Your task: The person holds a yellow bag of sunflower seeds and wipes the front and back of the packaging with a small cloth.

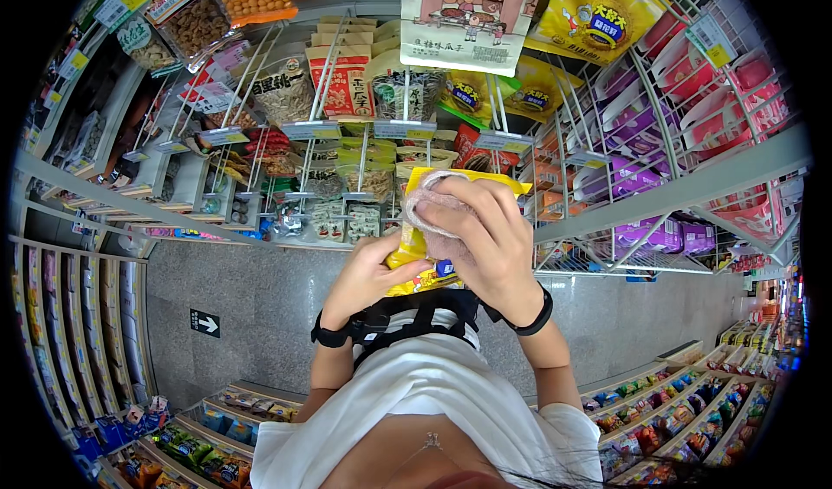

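Note:
In front of my body, my left hand (367,271) grips the lower left side of a yellow snack bag (411,245), its thumb across the front. A pinkish-grey cloth (448,242) is bunched in my right hand (491,235), which presses it against the upper part of the same bag. The cloth and fingers hide much of the bag's face. Each wrist wears a black band. Beyond the hands, bags of seeds and nuts hang on metal hooks, among them a large whitish bag (468,21) and a yellow bag (598,17).
A wire rack (656,157) with purple and pink packages stands on the right. Price tags (404,129) front the hooks. Shelves of packaged snacks (676,417) lie at the lower right, more shelving (71,333) at the left. Grey floor (253,307) bears an arrow sign (205,323).

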{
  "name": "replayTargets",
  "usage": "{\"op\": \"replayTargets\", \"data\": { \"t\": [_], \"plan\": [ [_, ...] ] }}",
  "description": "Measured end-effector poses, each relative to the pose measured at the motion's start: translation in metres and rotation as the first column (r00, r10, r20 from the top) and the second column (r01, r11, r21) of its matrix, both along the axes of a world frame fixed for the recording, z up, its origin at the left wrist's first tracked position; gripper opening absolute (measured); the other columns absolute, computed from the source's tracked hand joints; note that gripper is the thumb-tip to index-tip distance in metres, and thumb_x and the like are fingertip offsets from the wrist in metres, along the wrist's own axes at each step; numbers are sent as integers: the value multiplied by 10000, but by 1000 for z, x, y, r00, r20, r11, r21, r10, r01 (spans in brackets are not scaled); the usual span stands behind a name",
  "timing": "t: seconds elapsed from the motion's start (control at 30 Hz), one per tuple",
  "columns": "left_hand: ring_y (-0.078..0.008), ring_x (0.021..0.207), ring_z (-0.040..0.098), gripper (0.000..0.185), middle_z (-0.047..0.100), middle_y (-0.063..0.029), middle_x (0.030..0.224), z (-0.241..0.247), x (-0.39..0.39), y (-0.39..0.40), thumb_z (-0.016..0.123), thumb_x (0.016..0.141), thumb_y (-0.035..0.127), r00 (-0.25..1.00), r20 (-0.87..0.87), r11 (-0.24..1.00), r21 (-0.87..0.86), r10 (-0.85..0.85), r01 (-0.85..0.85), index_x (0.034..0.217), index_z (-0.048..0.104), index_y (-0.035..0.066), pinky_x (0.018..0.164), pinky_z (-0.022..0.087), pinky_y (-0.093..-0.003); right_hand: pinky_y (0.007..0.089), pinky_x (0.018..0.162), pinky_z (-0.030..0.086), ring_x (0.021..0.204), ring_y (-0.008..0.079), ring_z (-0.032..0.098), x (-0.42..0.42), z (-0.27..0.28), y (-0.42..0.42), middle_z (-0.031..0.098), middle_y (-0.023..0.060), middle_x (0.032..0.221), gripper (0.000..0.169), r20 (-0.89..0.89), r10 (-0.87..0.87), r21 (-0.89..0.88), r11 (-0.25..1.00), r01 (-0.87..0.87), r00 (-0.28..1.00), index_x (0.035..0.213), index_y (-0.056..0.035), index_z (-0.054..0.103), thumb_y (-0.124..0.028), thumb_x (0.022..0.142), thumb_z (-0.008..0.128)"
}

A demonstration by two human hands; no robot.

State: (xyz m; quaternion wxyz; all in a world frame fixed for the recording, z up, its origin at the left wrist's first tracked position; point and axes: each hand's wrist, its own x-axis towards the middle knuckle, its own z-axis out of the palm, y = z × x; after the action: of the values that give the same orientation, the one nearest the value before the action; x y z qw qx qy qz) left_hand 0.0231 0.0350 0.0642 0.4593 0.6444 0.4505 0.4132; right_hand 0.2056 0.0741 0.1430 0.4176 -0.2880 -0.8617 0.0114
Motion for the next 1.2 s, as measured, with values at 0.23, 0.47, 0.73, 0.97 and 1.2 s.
{"op": "replayTargets", "data": {
  "t": [0.23,0.47,0.73,0.97,1.2],
  "plan": [
    [-96,688,606,207,680,-92,804,0,4,-3,682,851,92,989,108,994,23,100,-103,1005,620,-30,618,480,-274,310,691,522,922,229,576,-3,-9,-10,596,28,1086,426,26,20,-80,997,-18,999,1057,-137,641,-38,643,659],
    [-92,767,629,270,697,-98,875,-2,-1,-4,670,862,64,982,105,987,24,155,-159,1103,596,-32,675,493,-253,329,721,523,934,247,577,6,-12,-11,605,33,1088,475,35,-17,-161,987,22,999,1055,-154,652,-33,601,721],
    [-88,865,606,271,687,-82,999,-2,-2,-6,631,896,54,935,278,975,-45,220,-217,1137,586,-59,738,489,-251,341,735,518,940,267,579,13,-16,8,616,35,1079,449,-72,-218,-132,969,208,973,1034,-136,644,-8,611,718],
    [-77,855,582,280,676,-61,1000,-10,-7,-3,601,927,80,946,259,980,-17,196,-199,1175,572,-47,754,475,-245,369,733,518,972,280,574,16,-14,11,607,38,1087,497,-62,-247,-161,959,234,967,1062,-134,630,30,596,691],
    [-97,726,547,300,645,-87,830,-11,-5,5,453,1005,181,946,173,956,62,273,-287,1171,564,-43,670,453,-263,335,711,529,949,255,576,-10,-18,-7,588,37,1113,480,-15,-42,-184,982,38,999,1075,-132,639,-9,616,701]
  ]
}}
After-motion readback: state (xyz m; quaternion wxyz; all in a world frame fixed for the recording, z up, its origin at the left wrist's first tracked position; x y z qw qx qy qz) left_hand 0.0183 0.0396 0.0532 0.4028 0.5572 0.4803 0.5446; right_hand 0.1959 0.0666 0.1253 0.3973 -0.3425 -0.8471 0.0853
